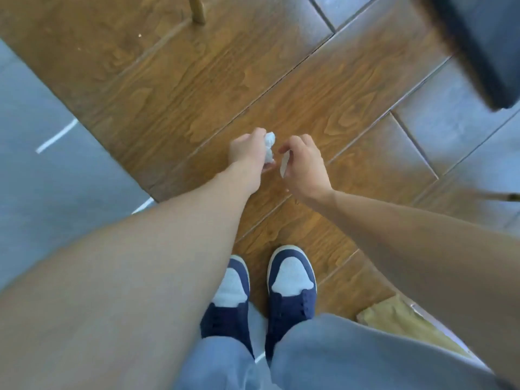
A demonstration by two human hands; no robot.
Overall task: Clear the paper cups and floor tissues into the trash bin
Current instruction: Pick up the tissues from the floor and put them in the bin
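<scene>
left hand point(247, 149): closed round a crumpled white floor tissue point(269, 147) | right hand point(305, 161): a flat white paper scrap point(284, 165) is pinched | step: tissues gathered above the brown wood-grain floor point(174, 88) | next: trash bin, not seen, must be found

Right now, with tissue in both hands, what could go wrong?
The left hand grips a crumpled tissue that bulges out past its fingers, so a bit might slip out and fall back onto the wooden floor. The right hand pinches only a thin white scrap, which could easily flutter away. No trash bin is in view, so both may need carrying some way.
</scene>
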